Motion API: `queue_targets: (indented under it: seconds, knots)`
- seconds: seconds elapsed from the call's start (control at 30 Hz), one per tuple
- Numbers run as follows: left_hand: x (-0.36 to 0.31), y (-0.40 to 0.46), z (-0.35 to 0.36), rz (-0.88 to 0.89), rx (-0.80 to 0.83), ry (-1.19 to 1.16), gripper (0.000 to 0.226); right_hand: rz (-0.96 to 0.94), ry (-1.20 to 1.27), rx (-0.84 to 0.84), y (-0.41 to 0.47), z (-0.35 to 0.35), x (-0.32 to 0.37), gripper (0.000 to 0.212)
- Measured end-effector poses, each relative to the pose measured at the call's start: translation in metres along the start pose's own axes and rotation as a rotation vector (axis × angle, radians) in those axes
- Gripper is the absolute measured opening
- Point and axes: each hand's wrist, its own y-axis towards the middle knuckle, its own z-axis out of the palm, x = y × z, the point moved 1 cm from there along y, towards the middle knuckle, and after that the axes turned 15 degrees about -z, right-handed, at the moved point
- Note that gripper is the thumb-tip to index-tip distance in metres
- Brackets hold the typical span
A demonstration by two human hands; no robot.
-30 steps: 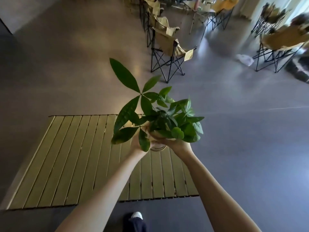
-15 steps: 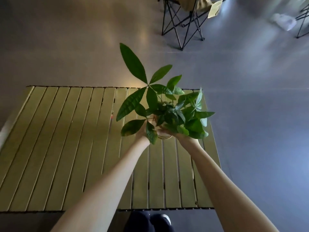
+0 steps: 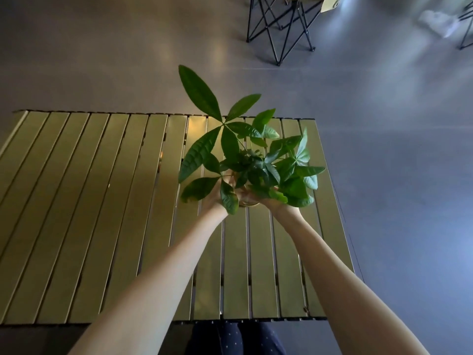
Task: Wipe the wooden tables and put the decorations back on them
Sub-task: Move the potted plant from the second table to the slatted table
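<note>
Above the slatted table (image 3: 102,201), left hand (image 3: 213,198) and right hand (image 3: 275,202) clasp the plant (image 3: 245,160) between them.

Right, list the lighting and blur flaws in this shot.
Head view: dim overall; a warm glare patch on the slatted table; pale reflections streak the glossy floor; the folding chair and the corners smear with blur; wide-angle bending curves the table's edges; the plant is sharp, its leaves hiding both hands' fingers.
</note>
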Motion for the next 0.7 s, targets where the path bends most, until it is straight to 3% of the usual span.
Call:
queue_targets:
  seconds: [0.17, 0.23, 0.3, 0.37, 0.57, 0.7]
  knots:
    - [-0.033, -0.129, -0.002, 0.143, -0.056, 0.226, 0.039, 0.106, -0.169, 0.061, -0.011, -0.012, -0.005, 0.053]
    - [-0.022, -0.151, -0.006, -0.036, 0.087, 0.269, 0.050, 0.234, -0.247, 0.047, -0.020, -0.022, 0.000, 0.059]
    - [-0.011, -0.172, -0.008, -0.147, 0.195, 0.321, 0.042, 0.286, -0.257, 0.044, -0.032, -0.031, 0.013, 0.056]
    - [-0.012, -0.196, 0.001, -0.100, 0.225, 0.354, 0.025, 0.307, -0.277, 0.036, -0.045, -0.042, 0.033, 0.048]
    - [-0.066, -0.286, 0.029, 0.054, 0.259, 0.345, 0.014, 0.327, -0.336, -0.108, -0.088, -0.089, 0.109, 0.031]
    - [-0.122, -0.351, 0.050, 0.199, 0.289, 0.381, 0.020, 0.291, -0.329, -0.261, -0.113, -0.131, 0.166, 0.024]
